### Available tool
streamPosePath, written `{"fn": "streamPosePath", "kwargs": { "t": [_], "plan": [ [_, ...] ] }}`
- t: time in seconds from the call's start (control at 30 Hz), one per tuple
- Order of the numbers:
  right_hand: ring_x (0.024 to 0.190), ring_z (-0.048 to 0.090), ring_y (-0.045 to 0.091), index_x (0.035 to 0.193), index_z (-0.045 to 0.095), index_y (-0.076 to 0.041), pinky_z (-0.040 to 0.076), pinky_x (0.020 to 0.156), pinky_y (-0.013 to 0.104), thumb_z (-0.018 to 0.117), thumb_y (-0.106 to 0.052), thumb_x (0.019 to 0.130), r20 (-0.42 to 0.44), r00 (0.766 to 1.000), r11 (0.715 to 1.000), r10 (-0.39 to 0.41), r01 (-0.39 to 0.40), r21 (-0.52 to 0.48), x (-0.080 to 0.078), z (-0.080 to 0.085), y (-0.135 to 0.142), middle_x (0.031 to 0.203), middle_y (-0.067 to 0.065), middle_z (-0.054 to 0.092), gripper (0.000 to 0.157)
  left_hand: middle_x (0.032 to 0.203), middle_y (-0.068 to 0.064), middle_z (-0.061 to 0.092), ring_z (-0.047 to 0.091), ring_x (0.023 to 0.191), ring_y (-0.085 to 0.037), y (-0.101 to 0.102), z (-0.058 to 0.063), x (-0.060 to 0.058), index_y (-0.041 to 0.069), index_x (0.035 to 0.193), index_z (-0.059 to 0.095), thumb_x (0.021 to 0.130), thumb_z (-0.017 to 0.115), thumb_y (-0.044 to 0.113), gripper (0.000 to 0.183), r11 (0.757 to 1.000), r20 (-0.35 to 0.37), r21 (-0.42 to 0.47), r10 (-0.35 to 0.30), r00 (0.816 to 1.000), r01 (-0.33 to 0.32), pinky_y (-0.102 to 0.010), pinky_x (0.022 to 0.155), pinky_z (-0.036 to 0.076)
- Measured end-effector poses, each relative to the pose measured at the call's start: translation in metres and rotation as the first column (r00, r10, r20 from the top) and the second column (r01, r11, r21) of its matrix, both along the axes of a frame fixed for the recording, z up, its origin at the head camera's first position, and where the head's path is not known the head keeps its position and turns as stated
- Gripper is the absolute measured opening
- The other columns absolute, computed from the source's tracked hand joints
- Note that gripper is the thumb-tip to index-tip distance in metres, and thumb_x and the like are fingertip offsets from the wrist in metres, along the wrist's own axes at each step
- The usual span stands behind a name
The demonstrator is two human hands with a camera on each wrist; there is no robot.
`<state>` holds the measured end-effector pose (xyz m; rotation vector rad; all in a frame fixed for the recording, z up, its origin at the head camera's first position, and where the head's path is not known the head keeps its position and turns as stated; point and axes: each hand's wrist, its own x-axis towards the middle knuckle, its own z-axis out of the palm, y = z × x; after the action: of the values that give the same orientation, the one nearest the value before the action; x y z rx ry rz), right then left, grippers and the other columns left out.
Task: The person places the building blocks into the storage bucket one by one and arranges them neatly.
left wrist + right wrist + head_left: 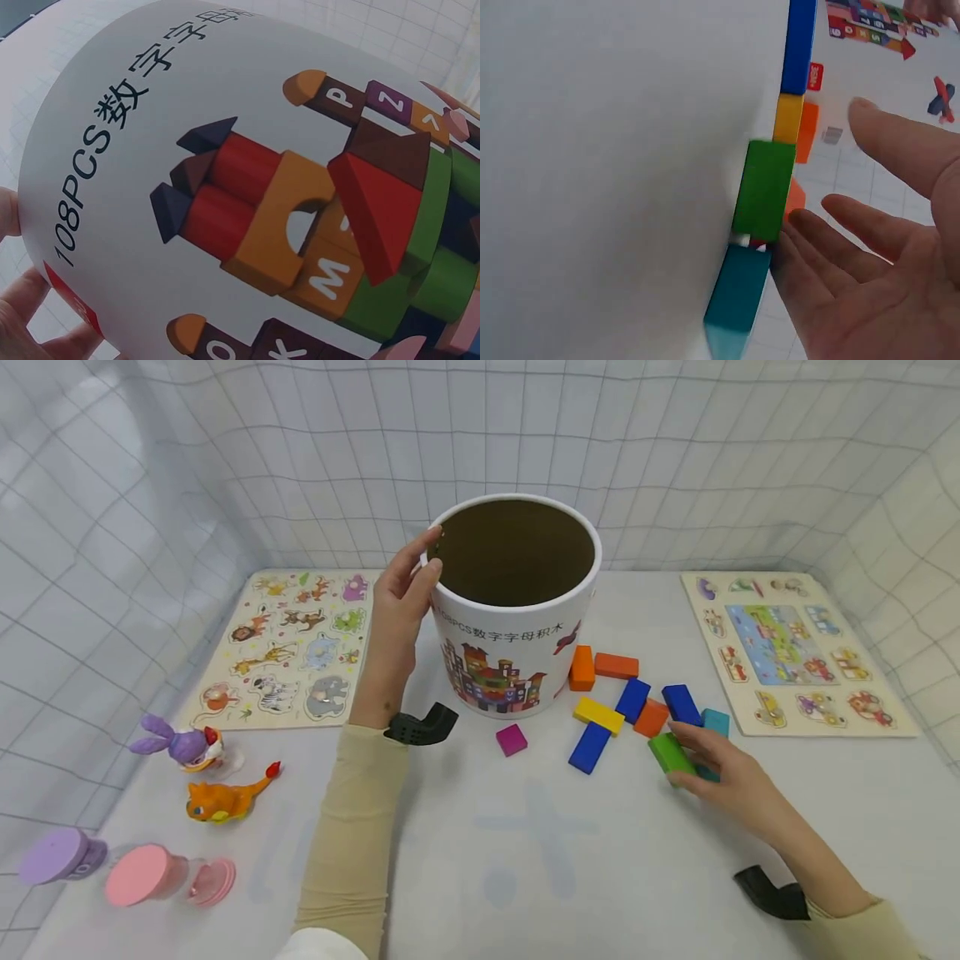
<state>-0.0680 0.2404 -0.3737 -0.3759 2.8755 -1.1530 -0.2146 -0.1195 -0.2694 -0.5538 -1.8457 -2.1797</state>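
Observation:
A large white bucket (498, 647) with printed building blocks on its side stands upright, its mouth facing up. At its left rim, my left hand (401, 602) holds on with thumb and fingers; part of that hand shows along the bucket's edge in the left wrist view. My right hand (723, 777) is at a green block (671, 757), thumb and fingers spread around it. In the right wrist view the thumb stands apart from the green block (765, 191), with the fingers behind it. Teal blocks (716, 722) lie beside this hand, one partly hidden.
Blue (590, 747), yellow (598, 716) and orange (617, 666) blocks lie right of the bucket, a magenta block (512, 740) before it. Puzzle boards stand left (292, 652) and right (795, 652). Toy figures (225, 800) and lidded tubs (146, 875) sit at left.

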Motion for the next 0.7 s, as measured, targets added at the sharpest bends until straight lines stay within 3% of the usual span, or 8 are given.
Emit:
{"fn": "streamPosePath", "kwargs": {
  "t": [0.13,0.27,0.37,0.47,0.53,0.63,0.7],
  "plan": [
    [0.101,0.051,0.027,0.127,0.045,-0.008,0.044,0.084,0.044,0.071,-0.018,0.074,-0.023,0.996,0.985,0.087,-0.083,0.149,-0.005,-0.004,-0.02,0.121,0.013,0.05,0.06,0.131,0.002,0.044,0.043,0.118,-0.025,0.0,0.001,0.0,0.016,0.128,0.049,0.087,0.053,0.019,0.041,1.0,0.005,0.0,0.0,1.0,0.0,-0.042,0.098,0.033],
    [0.107,0.05,0.027,0.125,0.05,-0.011,0.043,0.087,0.046,0.071,-0.012,0.074,-0.024,0.989,0.969,0.145,-0.137,0.208,-0.01,-0.006,-0.033,0.124,0.01,0.051,0.055,0.132,0.003,0.042,0.043,0.119,-0.024,0.0,0.002,0.001,0.016,0.128,0.049,0.087,0.053,0.019,0.041,1.0,0.016,0.01,-0.01,1.0,0.01,-0.041,0.099,0.033],
    [0.105,0.051,0.025,0.123,0.053,-0.013,0.044,0.085,0.044,0.069,-0.009,0.075,-0.027,0.988,0.97,0.152,-0.144,0.198,-0.011,-0.004,-0.036,0.121,0.008,0.053,0.05,0.132,0.003,0.042,0.043,0.119,-0.023,0.0,0.003,0.001,0.016,0.128,0.049,0.088,0.053,0.019,0.041,1.0,0.012,0.01,-0.012,1.0,0.012,-0.039,0.099,0.033],
    [0.102,0.053,0.021,0.121,0.054,-0.014,0.047,0.083,0.037,0.066,-0.007,0.078,0.027,0.983,0.979,0.184,-0.185,0.089,-0.014,0.002,-0.036,0.118,0.004,0.055,0.046,0.132,0.002,0.044,0.043,0.119,-0.023,0.0,0.003,0.0,0.015,0.127,0.049,0.088,0.053,0.019,0.04,1.0,0.005,0.009,-0.014,1.0,0.014,-0.04,0.099,0.032],
    [0.101,0.053,0.018,0.121,0.054,-0.013,0.048,0.082,0.032,0.065,-0.008,0.08,0.083,0.967,0.97,0.242,-0.24,-0.04,-0.017,0.012,-0.038,0.117,0.002,0.055,0.043,0.131,0.002,0.044,0.043,0.119,-0.023,0.0,0.002,0.0,0.015,0.127,0.05,0.087,0.053,0.019,0.04,1.0,0.001,0.007,-0.015,1.0,0.015,-0.041,0.099,0.032],
    [0.105,0.052,0.018,0.122,0.052,-0.01,0.049,0.08,0.029,0.061,-0.01,0.083,0.146,0.928,0.92,0.343,-0.3,-0.254,-0.027,0.042,-0.046,0.119,0.003,0.052,0.04,0.131,0.002,0.044,0.043,0.119,-0.024,0.0,0.001,0.0,0.015,0.127,0.05,0.088,0.052,0.019,0.04,1.0,-0.004,-0.003,-0.009,1.0,0.009,-0.042,0.099,0.032],
    [0.106,0.051,0.019,0.124,0.05,-0.009,0.048,0.08,0.027,0.058,-0.011,0.086,0.128,0.922,0.885,0.366,-0.302,-0.353,-0.036,0.07,-0.053,0.121,0.005,0.051,0.038,0.132,0.003,0.044,0.043,0.119,-0.023,-0.001,0.0,0.0,0.015,0.128,0.049,0.088,0.052,0.02,0.04,1.0,-0.004,-0.014,-0.002,1.0,0.002,-0.041,0.099,0.033]
  ]
}}
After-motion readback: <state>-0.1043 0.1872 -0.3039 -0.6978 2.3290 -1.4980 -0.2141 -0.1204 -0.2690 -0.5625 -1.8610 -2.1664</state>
